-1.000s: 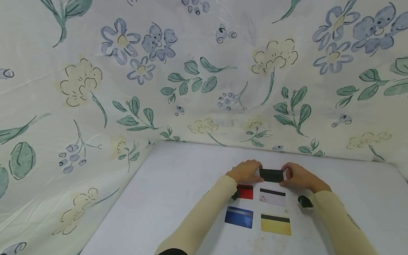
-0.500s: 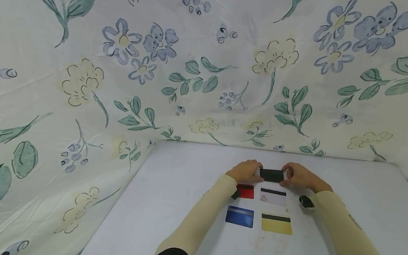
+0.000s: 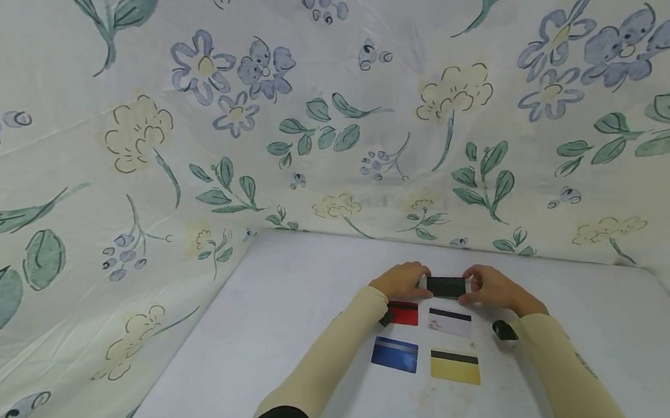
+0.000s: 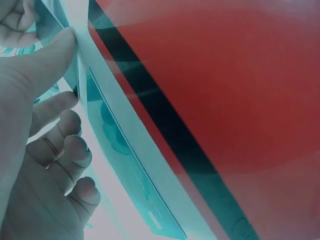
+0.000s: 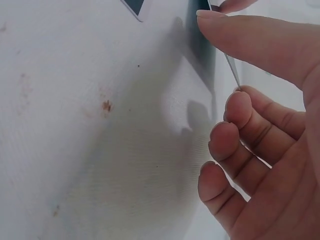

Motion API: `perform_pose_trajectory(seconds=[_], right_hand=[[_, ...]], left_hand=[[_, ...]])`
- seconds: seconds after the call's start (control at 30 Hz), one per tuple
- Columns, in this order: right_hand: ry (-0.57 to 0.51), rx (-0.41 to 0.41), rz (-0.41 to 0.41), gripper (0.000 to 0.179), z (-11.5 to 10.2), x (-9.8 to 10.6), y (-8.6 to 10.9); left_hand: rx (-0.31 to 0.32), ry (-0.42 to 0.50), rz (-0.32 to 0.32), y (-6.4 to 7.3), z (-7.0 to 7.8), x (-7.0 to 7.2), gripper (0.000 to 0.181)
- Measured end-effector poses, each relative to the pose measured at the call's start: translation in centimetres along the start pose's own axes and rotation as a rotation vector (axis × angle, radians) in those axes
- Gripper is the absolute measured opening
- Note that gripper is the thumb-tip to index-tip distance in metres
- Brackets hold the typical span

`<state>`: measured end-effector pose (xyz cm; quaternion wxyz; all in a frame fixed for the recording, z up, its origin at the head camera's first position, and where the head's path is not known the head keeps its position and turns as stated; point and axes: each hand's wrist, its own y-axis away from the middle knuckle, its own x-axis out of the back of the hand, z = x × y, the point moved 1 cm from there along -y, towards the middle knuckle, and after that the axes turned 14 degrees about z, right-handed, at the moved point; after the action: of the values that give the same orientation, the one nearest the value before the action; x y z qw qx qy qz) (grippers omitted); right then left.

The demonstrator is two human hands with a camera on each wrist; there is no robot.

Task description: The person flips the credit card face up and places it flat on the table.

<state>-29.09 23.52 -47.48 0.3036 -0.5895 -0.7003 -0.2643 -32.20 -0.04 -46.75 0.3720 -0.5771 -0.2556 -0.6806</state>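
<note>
Both hands hold a thin dark card (image 3: 446, 287) by its short ends, at the back of several cards on the table. My left hand (image 3: 399, 280) pinches its left end between thumb and forefinger; the other fingers curl loosely in the left wrist view. At the opposite end, my right hand (image 3: 496, 289) pinches it with thumb (image 5: 250, 42) and fingers. A red card (image 3: 403, 313) with a black stripe lies under the left wrist. Beside it is a pale lilac card (image 3: 449, 323). A bluish card (image 4: 130, 155) shows beyond the red one in the left wrist view.
Nearer the front lie a blue card (image 3: 395, 355) and a yellow card (image 3: 455, 367) with a dark stripe. The white table (image 3: 290, 295) has small brown marks near the cards. A floral cloth (image 3: 340, 108) hangs behind and to the left.
The head view has shifted slightly, so the scene sits a little further right. Hands and held card keep nearly the same place and grip.
</note>
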Motion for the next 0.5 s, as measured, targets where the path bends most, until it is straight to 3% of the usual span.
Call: perform_pose_trajectory(seconds=[0.3, 0.5], right_hand=[[-0.015, 0.025, 0.019, 0.063, 0.02, 0.28, 0.07], [-0.005, 0.022, 0.027, 0.064, -0.18, 0.69, 0.18]], left_hand=[[-0.028, 0.016, 0.018, 0.14, 0.07, -0.11, 0.051], [-0.011, 0.036, 0.025, -0.07, 0.19, -0.12, 0.054]])
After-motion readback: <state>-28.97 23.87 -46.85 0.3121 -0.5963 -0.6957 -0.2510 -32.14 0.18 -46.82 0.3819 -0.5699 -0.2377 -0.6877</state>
